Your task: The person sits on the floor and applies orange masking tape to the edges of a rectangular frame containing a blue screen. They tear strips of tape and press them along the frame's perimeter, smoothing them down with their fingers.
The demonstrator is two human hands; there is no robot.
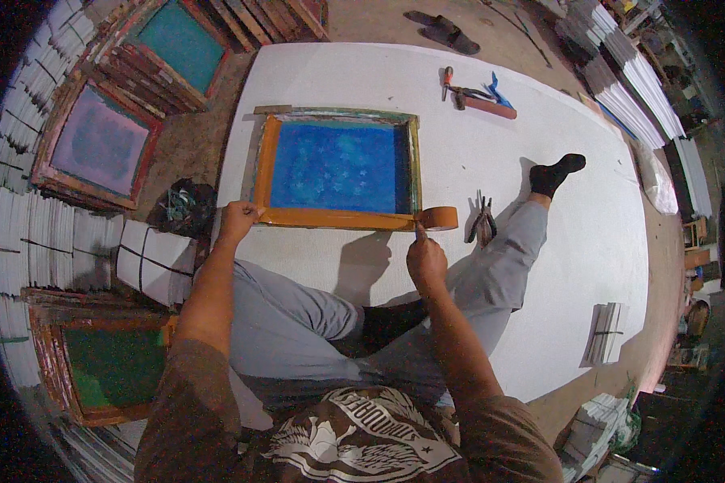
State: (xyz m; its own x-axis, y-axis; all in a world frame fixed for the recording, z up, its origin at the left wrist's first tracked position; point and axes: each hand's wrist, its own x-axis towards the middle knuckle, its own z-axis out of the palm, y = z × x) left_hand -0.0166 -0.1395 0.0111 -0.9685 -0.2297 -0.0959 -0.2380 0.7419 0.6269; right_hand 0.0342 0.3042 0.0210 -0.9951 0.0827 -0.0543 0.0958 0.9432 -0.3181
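A wooden-framed screen (338, 165) with blue mesh lies flat on a white board. Along its near side runs a stretched strip of brown packing tape (330, 216), ending in a tape roll (439, 217) at the near right corner. More brown tape covers the left side of the frame. At the near left corner, my left hand (238, 220) is closed, its fingertips pinching the tape and frame edge. My right hand (427, 256) has its fingers curled, the index finger pressed to the tape just beside the roll; its thumb is not clearly visible.
Pliers (483, 222) lie right of the roll, near my outstretched leg (515, 249). Several hand tools (479, 98) sit farther back on the white board (572, 266). Other framed screens (98, 145) are stacked at left. A tied white bundle (606, 332) rests at right.
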